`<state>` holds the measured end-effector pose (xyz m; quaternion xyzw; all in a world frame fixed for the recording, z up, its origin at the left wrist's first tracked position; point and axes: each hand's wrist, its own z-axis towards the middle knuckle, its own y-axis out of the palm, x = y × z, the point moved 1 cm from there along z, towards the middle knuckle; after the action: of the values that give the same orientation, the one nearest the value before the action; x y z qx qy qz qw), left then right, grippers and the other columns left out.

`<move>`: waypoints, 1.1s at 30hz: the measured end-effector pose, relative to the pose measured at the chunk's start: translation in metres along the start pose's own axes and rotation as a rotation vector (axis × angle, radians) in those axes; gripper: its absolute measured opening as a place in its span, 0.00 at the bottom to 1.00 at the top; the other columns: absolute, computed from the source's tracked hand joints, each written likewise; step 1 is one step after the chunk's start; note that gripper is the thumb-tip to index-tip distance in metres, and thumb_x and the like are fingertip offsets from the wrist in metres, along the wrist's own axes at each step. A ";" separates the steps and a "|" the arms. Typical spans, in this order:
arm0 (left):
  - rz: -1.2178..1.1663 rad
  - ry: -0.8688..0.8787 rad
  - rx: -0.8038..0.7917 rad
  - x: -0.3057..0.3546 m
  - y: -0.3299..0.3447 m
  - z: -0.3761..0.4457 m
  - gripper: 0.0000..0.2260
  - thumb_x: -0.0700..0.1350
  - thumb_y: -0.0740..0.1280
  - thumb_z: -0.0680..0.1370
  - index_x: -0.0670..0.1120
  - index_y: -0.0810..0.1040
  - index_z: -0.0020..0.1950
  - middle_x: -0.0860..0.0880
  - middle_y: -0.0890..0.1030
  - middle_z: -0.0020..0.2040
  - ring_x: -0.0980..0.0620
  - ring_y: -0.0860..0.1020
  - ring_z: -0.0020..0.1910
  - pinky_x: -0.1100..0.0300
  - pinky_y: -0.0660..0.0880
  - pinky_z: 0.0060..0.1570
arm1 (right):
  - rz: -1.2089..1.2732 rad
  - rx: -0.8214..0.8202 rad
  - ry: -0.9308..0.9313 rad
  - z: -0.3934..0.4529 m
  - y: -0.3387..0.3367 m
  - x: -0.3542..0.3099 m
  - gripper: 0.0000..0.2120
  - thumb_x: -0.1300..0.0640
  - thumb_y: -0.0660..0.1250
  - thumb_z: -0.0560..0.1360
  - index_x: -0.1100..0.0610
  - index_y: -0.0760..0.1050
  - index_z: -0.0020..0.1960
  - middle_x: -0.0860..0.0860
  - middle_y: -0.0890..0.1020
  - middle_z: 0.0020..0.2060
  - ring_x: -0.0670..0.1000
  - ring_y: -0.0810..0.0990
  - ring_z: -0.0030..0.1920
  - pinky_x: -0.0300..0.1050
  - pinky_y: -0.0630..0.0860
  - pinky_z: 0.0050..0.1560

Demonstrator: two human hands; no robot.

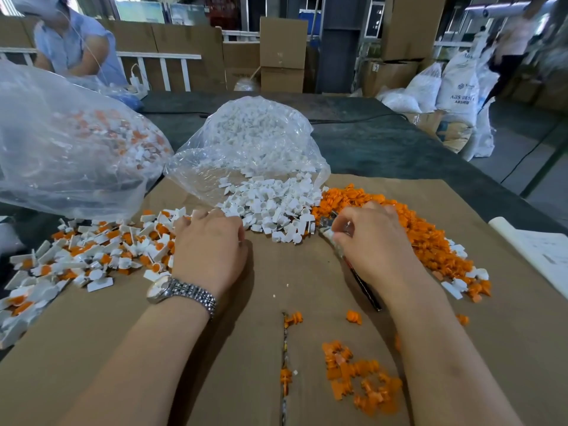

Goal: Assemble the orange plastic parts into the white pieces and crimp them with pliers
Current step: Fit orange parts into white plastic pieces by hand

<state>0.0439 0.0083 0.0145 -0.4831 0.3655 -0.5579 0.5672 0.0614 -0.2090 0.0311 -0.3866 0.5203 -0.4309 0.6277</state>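
Observation:
A heap of white pieces (270, 207) spills from a clear bag (255, 142) at the middle of the cardboard sheet (190, 348). Beside it on the right lies a heap of orange parts (430, 229). My right hand (375, 244) grips the pliers (362, 281), whose jaws point toward the white heap and whose dark handle sticks out below the palm. My left hand (212, 241), with a metal watch on the wrist, lies knuckles up with curled fingers at the edge of a pile of assembled white-and-orange pieces (92, 256). What its fingers hold is hidden.
A second clear bag (67, 139) with mixed white and orange pieces stands at the left. Loose orange parts (359, 382) lie near the front. A white paper (541, 253) sits at the right edge. Another person (73, 44) sits across the dark table (384, 142).

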 end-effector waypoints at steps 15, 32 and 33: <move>-0.784 -0.035 0.141 -0.002 -0.007 -0.002 0.05 0.42 0.68 0.81 0.50 0.83 0.53 0.53 0.85 0.41 0.54 0.83 0.36 0.61 0.80 0.38 | 0.210 -0.700 -0.439 -0.030 -0.003 -0.032 0.07 0.54 0.79 0.71 0.49 0.85 0.48 0.43 0.83 0.39 0.37 0.78 0.36 0.32 0.71 0.38; -1.895 -0.132 -0.456 0.009 -0.020 -0.010 0.10 0.35 0.72 0.69 0.41 0.88 0.49 0.39 0.86 0.50 0.42 0.86 0.52 0.60 0.82 0.46 | 1.346 -0.089 -0.084 -0.015 -0.023 -0.020 0.04 0.63 0.74 0.75 0.61 0.83 0.49 0.56 0.86 0.41 0.52 0.86 0.40 0.42 0.83 0.44; -1.881 -0.118 -0.461 0.011 -0.021 -0.011 0.10 0.36 0.72 0.69 0.42 0.88 0.49 0.39 0.86 0.50 0.43 0.86 0.51 0.60 0.82 0.46 | 1.364 -0.099 -0.085 -0.015 -0.023 -0.022 0.03 0.64 0.73 0.76 0.62 0.82 0.49 0.57 0.86 0.40 0.53 0.86 0.40 0.44 0.83 0.44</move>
<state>0.0292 -0.0022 0.0327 -0.7046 -0.0990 -0.6730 -0.2022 0.0411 -0.1967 0.0574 -0.0172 0.6415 0.1006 0.7603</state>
